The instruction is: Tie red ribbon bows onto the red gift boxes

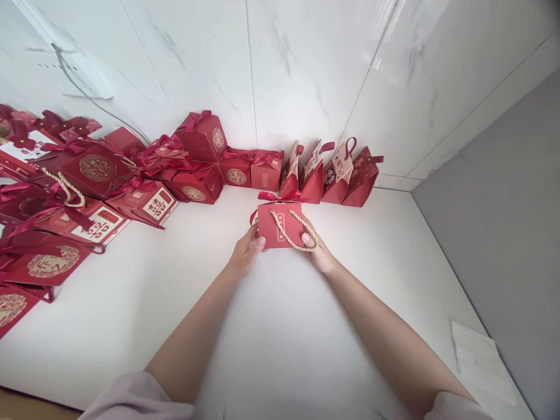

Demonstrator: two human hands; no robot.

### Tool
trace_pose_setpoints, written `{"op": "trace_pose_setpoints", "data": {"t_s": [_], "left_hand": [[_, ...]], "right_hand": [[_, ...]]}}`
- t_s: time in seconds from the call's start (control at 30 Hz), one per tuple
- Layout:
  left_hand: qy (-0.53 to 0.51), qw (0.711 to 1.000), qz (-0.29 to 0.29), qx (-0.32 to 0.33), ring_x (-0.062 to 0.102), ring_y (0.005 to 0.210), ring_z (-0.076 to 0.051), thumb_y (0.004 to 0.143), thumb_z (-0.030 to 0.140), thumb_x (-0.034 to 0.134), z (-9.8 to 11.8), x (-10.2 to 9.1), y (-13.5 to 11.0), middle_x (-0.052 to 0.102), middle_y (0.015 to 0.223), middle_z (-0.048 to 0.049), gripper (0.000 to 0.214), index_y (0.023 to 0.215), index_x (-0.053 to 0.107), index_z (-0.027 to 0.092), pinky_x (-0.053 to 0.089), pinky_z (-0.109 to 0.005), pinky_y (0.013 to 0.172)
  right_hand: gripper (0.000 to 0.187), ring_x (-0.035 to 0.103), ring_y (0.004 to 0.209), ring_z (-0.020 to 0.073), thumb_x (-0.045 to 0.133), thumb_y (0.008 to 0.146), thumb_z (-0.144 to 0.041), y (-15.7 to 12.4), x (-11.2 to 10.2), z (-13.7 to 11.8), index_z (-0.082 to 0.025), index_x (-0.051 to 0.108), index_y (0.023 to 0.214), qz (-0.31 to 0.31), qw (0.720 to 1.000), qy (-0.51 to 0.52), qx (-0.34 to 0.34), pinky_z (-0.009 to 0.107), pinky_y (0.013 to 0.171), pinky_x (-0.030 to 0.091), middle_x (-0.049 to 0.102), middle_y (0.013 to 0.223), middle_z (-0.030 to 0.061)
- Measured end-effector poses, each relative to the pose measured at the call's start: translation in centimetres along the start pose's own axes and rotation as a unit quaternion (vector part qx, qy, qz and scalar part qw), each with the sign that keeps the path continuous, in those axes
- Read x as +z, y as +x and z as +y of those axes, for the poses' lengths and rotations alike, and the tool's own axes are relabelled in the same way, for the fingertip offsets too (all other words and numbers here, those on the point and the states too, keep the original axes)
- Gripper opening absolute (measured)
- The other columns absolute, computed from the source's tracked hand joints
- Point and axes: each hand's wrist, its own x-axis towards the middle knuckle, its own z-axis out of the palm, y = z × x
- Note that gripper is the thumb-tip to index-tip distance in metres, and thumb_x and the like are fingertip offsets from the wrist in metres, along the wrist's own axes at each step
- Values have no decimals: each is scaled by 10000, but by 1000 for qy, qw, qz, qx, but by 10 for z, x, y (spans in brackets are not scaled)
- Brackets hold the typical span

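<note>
A small red gift box (280, 224) with a gold rope handle and a dark red ribbon on top stands on the white counter (280, 338), near its middle. My left hand (247, 251) grips its left side, thumb on the front face. My right hand (317, 248) holds the right side, with the thumb pressed over the rope handle. Both hands are closed on the box.
A row of red gift boxes and open pouches (332, 172) lines the marble wall (306, 70) just behind. Several more red boxes and bags (87, 192) pile up at the left. A folded white cloth (479, 361) lies at the right, by the grey wall (516, 221).
</note>
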Motion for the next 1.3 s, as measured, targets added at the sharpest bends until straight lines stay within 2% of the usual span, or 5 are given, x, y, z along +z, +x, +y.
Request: {"op": "trace_pose_setpoints", "data": {"t_s": [0.13,0.33,0.57,0.93,1.3], "left_hand": [[-18,1000,-8,3,595,1119,-290,886,582,521,-2,-1,0,598,1311,-114,631,1420,469,252,543,-361,809],[-94,995,-23,-20,604,1161,-316,700,372,807,-4,-5,4,603,1292,-138,791,1390,456,213,512,-439,958],[-125,991,29,-23,607,1164,-354,672,430,818,-5,-5,7,588,1322,-163,685,1248,543,180,528,-476,924],[-134,990,-32,-15,548,1245,-364,849,595,585,-12,-11,6,559,1395,-143,599,1323,576,230,494,-513,986],[-99,994,-51,-16,599,1173,-330,846,561,614,-3,-7,5,577,1370,-147,601,1339,544,223,500,-478,967]], "right_hand": [[798,301,1458,266,516,911,-587,-1,0,-2,-269,171,1556,5,998,60,2,503,1186,271,291,1595,67],[704,382,1406,278,541,911,-562,1,1,-5,-267,301,1503,34,996,80,5,501,1165,304,378,1536,94],[1020,434,1345,305,821,702,-459,3,2,-1,-327,231,1524,-19,1000,6,-16,494,1077,422,283,1579,96],[843,558,1197,263,599,877,-561,1,-4,-1,-337,136,1545,-63,995,66,-29,492,1067,418,421,1487,89],[935,455,1344,292,577,834,-674,1,-1,-11,-307,93,1545,-44,997,50,-25,493,1132,348,352,1537,114]]}}
